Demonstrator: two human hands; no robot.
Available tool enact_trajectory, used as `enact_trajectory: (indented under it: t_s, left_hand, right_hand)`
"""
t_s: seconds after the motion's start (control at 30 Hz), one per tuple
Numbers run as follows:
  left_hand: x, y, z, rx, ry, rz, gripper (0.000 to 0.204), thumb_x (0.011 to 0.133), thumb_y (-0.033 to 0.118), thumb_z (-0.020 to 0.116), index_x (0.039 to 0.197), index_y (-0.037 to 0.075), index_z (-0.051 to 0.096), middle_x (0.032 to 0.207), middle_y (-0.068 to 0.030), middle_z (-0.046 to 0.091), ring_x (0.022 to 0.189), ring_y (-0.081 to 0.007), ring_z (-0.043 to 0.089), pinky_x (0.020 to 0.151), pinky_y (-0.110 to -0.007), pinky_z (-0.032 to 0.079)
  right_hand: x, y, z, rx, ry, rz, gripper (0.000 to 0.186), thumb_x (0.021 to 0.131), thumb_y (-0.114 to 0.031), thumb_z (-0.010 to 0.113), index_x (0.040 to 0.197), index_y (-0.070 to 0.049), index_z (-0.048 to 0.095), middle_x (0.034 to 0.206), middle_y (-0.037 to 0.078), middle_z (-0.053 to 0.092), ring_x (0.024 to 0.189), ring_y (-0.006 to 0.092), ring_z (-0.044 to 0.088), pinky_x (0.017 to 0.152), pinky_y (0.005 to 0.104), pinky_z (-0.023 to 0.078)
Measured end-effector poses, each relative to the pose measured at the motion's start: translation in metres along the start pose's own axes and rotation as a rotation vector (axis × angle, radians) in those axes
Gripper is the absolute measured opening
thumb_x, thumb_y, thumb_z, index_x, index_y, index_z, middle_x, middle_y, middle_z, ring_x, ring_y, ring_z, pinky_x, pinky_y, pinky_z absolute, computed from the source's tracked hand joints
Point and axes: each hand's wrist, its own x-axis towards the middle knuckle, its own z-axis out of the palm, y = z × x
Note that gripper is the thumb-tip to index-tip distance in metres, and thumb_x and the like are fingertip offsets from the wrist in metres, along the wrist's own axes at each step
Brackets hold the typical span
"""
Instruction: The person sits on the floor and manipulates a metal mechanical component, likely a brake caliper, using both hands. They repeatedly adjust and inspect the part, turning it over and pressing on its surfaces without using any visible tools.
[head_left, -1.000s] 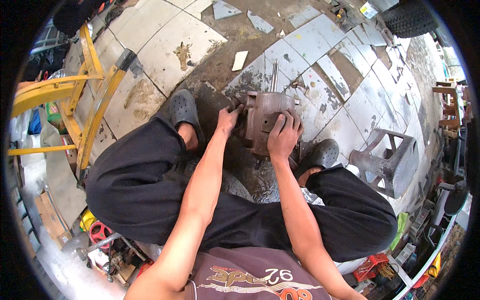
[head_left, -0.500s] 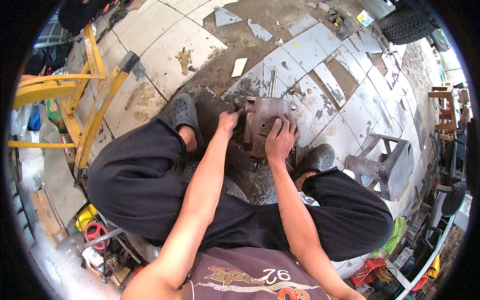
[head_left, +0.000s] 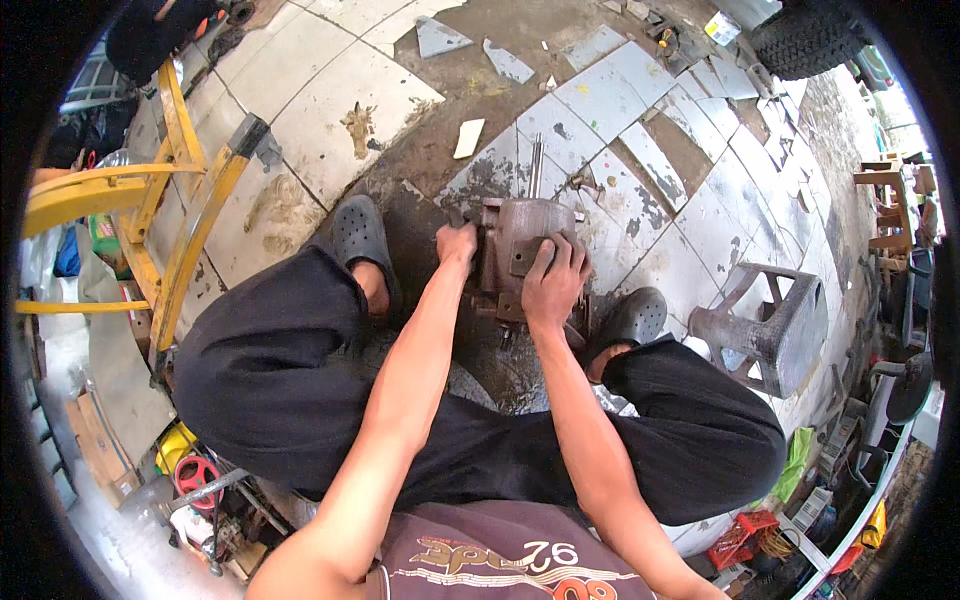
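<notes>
In the head view, a brown metal housing (head_left: 525,220) sits on the floor (head_left: 650,265) between two dark clogs (head_left: 360,238), by the broken edge of the grey tiles. The right grip (head_left: 552,288) clasps its right side — the left grip (head_left: 457,244) curls at its left edge, clenched on what, I cannot tell.

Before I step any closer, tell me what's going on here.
A person in black trousers is handling a brown metal housing between their feet. The right grip lies over its right side, fingers across its face. The left grip is at its left side; exact contact is hard to see. A bare metal shaft sticks out of the far end, and a grey stool lies tipped to the right.
</notes>
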Motion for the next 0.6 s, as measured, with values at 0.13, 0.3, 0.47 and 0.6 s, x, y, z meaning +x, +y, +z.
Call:
enact_trajectory:
  t_s: [0.13, 0.3, 0.47, 0.6]
  left_hand:
    - [0.025, -0.025, -0.004, -0.184, -0.054, -0.049, 0.063, 0.078, 0.029, 0.080, 0.123, -0.011, 0.061, 0.122, -0.0273, 0.067, 0.114, -0.0342, 0.066, 0.090, -0.045, 0.052]
    - [0.036, -0.020, -0.014, -0.058, 0.017, -0.092, 0.054, 0.077, 0.028, 0.079, 0.113, -0.010, 0.067, 0.114, -0.0266, 0.070, 0.111, -0.0350, 0.068, 0.089, -0.045, 0.053]
    - [0.046, -0.041, -0.015, -0.148, 0.027, -0.062, 0.065, 0.077, 0.037, 0.082, 0.117, -0.011, 0.065, 0.119, -0.0304, 0.068, 0.116, -0.0407, 0.065, 0.095, -0.044, 0.051]
    - [0.029, -0.008, 0.003, -0.008, 0.032, -0.122, 0.056, 0.082, 0.024, 0.081, 0.123, -0.009, 0.064, 0.122, -0.0255, 0.068, 0.114, -0.0372, 0.066, 0.094, -0.046, 0.051]
  right_hand:
    - [0.001, -0.006, 0.003, 0.007, 0.029, -0.018, 0.026, 0.103, -0.022, 0.052, 0.113, -0.001, 0.064, 0.121, 0.018, 0.062, 0.117, 0.0378, 0.053, 0.106, 0.0502, 0.036]
    - [-0.002, -0.012, 0.002, 0.006, -0.001, -0.004, 0.025, 0.103, -0.021, 0.051, 0.115, -0.003, 0.064, 0.121, 0.018, 0.062, 0.117, 0.0381, 0.053, 0.107, 0.0507, 0.035]
    - [0.001, -0.012, 0.005, 0.018, 0.014, -0.013, 0.026, 0.103, -0.022, 0.052, 0.116, -0.003, 0.064, 0.124, 0.018, 0.061, 0.118, 0.0388, 0.052, 0.108, 0.0511, 0.035]
    - [0.000, -0.003, 0.000, 0.030, -0.002, 0.019, 0.026, 0.102, -0.023, 0.053, 0.115, -0.004, 0.065, 0.124, 0.017, 0.061, 0.119, 0.0403, 0.051, 0.106, 0.0524, 0.036]
